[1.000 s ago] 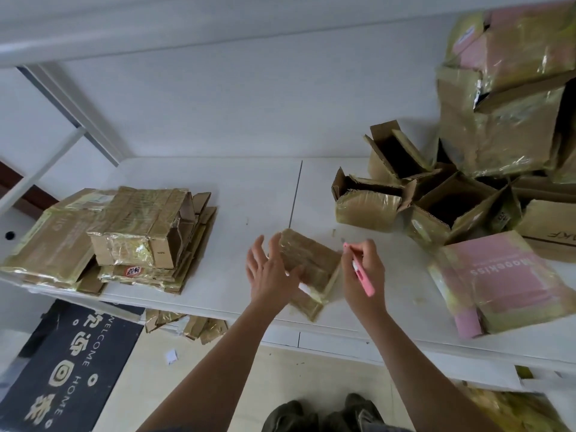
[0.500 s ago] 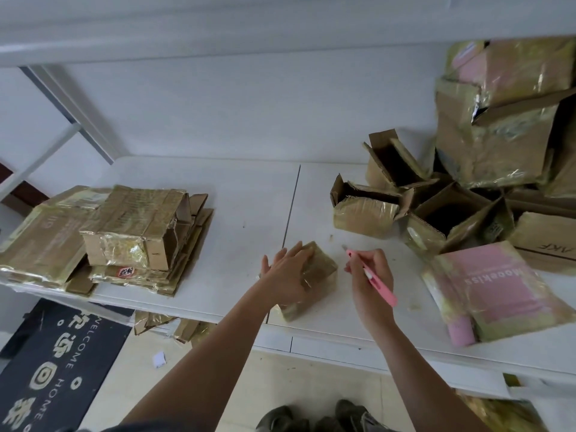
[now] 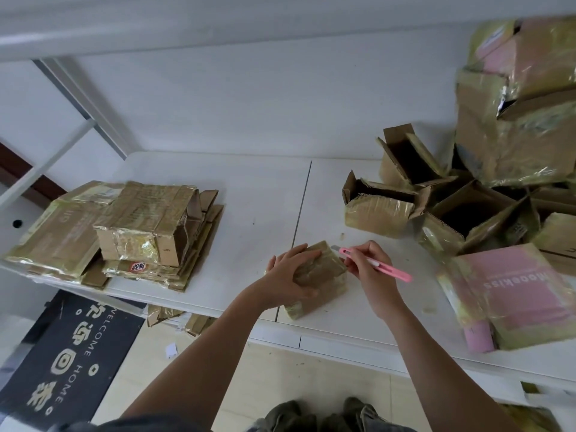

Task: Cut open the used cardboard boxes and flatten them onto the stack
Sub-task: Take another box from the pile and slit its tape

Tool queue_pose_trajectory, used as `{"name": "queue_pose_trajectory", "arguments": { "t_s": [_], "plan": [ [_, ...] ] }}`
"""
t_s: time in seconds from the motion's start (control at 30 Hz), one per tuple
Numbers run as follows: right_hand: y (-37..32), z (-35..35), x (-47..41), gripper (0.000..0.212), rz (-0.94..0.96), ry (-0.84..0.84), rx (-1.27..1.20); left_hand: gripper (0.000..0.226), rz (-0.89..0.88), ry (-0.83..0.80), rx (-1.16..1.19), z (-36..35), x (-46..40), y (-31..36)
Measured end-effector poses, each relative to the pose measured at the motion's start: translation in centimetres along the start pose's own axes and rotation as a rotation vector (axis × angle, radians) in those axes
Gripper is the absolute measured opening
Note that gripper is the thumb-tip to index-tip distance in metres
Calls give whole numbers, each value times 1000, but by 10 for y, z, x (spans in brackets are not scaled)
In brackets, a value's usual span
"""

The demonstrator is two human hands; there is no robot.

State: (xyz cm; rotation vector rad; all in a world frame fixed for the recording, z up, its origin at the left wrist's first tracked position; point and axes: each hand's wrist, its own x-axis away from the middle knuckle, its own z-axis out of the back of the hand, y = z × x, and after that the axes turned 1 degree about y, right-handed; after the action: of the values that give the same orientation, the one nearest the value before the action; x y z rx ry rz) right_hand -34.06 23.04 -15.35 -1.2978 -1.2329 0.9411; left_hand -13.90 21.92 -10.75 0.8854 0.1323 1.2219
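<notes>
Box in hand: your left hand [image 3: 288, 277] is pressed flat over a small brown cardboard box wrapped in glossy yellowish tape [image 3: 321, 280], fingers curled round its top and near side, pinning it to the white table [image 3: 255, 194] close to the front edge, just right of the table's seam; it looks closed up, so I judge its cut has not started
Cutter: your right hand [image 3: 369, 266] is clenched in a pen-like grasp round a slim pink plastic utility knife [image 3: 378, 265]; its tip sits at the box's far right corner; whether the blade has entered the tape I cannot tell
Done so far: a stack of flattened tape-covered cardboard boxes [image 3: 118, 232] lies on the left of the table, well apart from your hands; the top piece there looks only partly squashed and may need pressing down
Left to do: a heap of opened and taped brown boxes [image 3: 461, 207] fills the right side, with a pink-printed flat carton [image 3: 517, 294] at its front; by my estimate, much of the work remains
Floor: cardboard scraps [image 3: 174, 318] lie under the table edge
</notes>
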Motion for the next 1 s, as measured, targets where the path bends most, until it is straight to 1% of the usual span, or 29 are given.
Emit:
{"name": "queue_pose_trajectory", "arguments": {
  "t_s": [0.1, 0.2, 0.3, 0.4, 0.5, 0.63, 0.8, 0.93, 1.0],
  "plan": [
    [2, 3, -4, 16, -30, -26, -11, 76, 11, 48, -7, -4, -1, 2],
    [1, 2, -9, 18, -101, -46, -74, 76, 18, 93, -32, -8, -1, 3],
    [-4, 4, -14, 20, -181, -86, -157, 79, 25, 123, -61, -10, -2, 4],
    [-10, 9, -17, 19, -204, -137, -182, 85, 59, 162, -94, -14, -3, 5],
    [-13, 14, -16, 18, -197, -167, -185, 83, 66, 174, -94, -17, -3, 6],
    [-11, 26, -11, 26, -182, -193, -176, 83, 82, 166, -96, -16, -4, 8],
    [-5, 45, 1, 26, -191, -207, -163, 82, 86, 172, -119, -16, -8, 7],
    [-8, 46, 3, 21, -120, -226, -26, 83, 84, 197, -117, -18, -8, 6],
    [-9, 47, 4, 18, -37, -160, 70, 84, 99, 221, -135, -15, -7, 6]
  ]
}}
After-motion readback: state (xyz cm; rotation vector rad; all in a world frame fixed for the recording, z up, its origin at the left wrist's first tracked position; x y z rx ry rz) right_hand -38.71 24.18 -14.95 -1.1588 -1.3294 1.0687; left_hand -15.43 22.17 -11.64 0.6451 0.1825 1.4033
